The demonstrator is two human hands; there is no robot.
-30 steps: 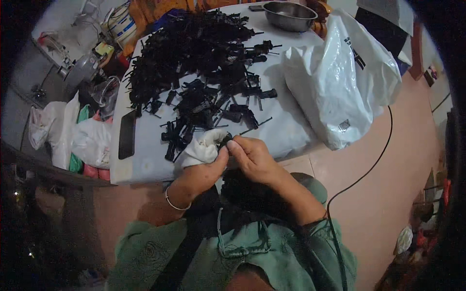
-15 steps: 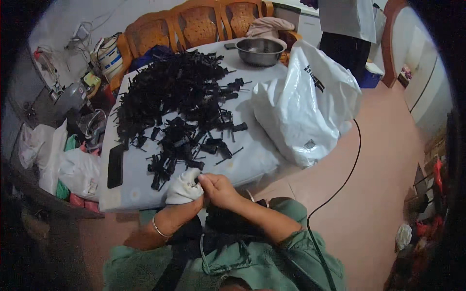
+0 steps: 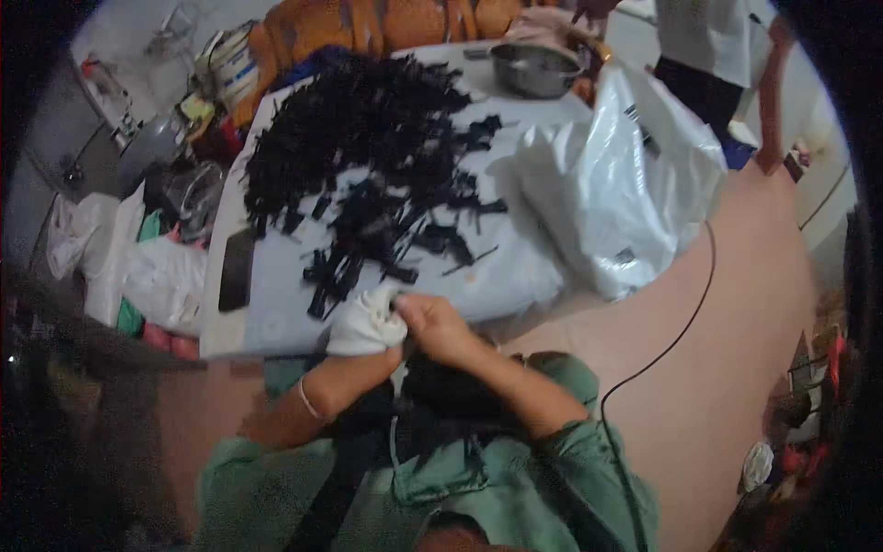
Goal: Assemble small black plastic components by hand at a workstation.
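Note:
My left hand (image 3: 366, 324), in a white glove or cloth wrap, is closed just in front of the table's near edge. My bare right hand (image 3: 440, 327) meets it, thumb and fingers pinched together. Between them shows a bit of a small dark piece (image 3: 395, 302), mostly hidden and blurred, so its kind is unclear. Just beyond my hands, a large heap of small black plastic parts (image 3: 340, 138) with thin rods sticking out spreads over the table. Several loose parts lie at its near side.
A black phone-like slab (image 3: 236, 270) lies at the left of the table (image 3: 276, 324). A big white plastic bag (image 3: 607, 193) stands at its right, a metal bowl (image 3: 535, 72) behind. Another person (image 3: 704, 51) stands at the back right. A black cable (image 3: 667, 345) crosses the floor.
The whole view has shifted, so the table sits higher and further right. My hands stay together at the near edge. The other person's arms have come into view at the back.

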